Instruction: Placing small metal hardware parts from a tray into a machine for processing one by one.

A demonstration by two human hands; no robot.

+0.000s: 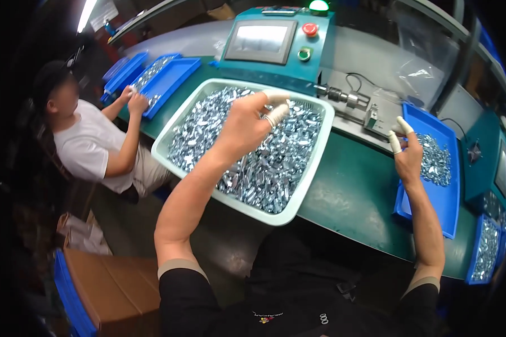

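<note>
My left hand (246,124) is over a pale green plastic basket (284,216) heaped with small shiny metal parts (267,180). Its thumb and forefinger, in white finger cots, are curled together; whatever they pinch is too small to make out. On the right, my right hand (409,157) is raised between a small machine's metal chuck (343,96) and a blue tray (427,205). Finger cots cover its fingertips too, drawn close together, and anything between them cannot be made out. More metal parts (434,162) lie piled in that tray, partly behind the hand.
Behind the basket stands a green machine (309,67) with a screen, a red button and a lit green lamp. A person in a white shirt (90,140) handles parts over blue trays (171,84) at left. Brown cardboard (115,286) stands lower left; another parts-filled tray (485,253) is far right.
</note>
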